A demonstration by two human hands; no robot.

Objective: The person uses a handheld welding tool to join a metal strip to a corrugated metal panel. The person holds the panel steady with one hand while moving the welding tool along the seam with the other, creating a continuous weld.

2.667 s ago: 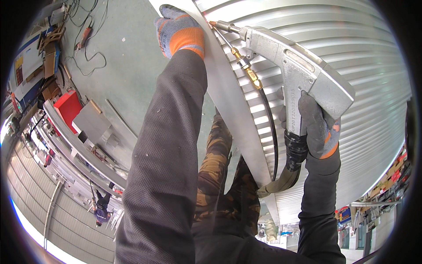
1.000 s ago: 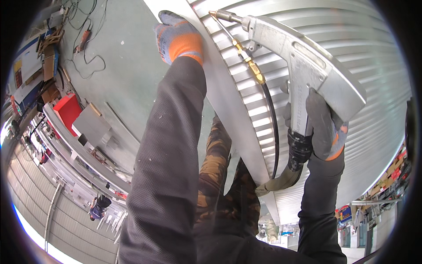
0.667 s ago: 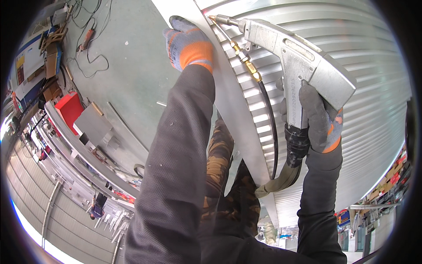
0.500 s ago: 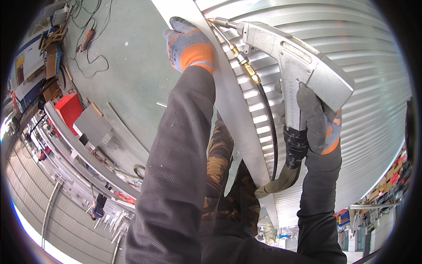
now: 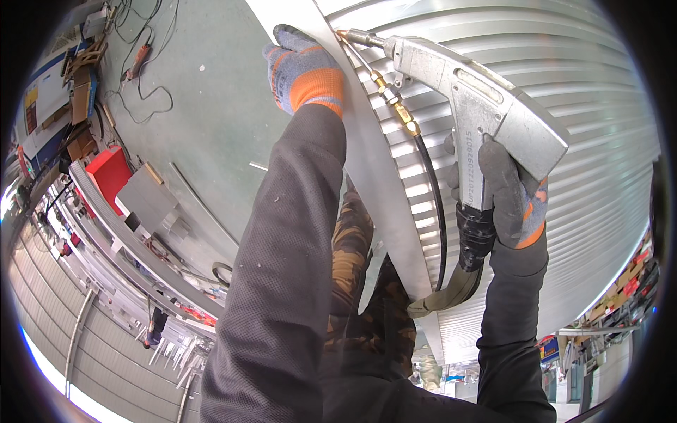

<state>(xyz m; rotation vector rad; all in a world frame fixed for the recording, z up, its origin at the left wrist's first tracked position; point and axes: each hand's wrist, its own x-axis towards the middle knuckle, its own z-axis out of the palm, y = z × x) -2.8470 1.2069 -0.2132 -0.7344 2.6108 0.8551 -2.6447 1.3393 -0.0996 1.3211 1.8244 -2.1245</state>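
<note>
My right hand (image 5: pixel 511 187), in a grey and orange glove, wraps round the grip of a silver handheld laser welding gun (image 5: pixel 469 88). The copper nozzle tip (image 5: pixel 342 34) meets the seam between a flat metal edge strip (image 5: pixel 374 151) and a ribbed, slatted metal panel (image 5: pixel 564 106). Beneath the nozzle, a thin wire guide with a brass fitting (image 5: pixel 402 113) slants to the same spot and joins a black hose (image 5: pixel 434 190). My left hand (image 5: pixel 303 74), gloved alike, is closed over the strip's outer edge near the nozzle; its fingertips are partly hidden.
Black tape and a thick olive sleeved cable (image 5: pixel 451 296) hang from the gun's grip, passing close to my legs. On the green floor at left lie loose cables (image 5: pixel 148 84) and a long metal bar (image 5: pixel 204 201). A red box (image 5: pixel 109 180) stands by a rack.
Both hands and the gun hold almost the same place, with only a slight shift in the picture. Far at left, a distant person has moved a little.
</note>
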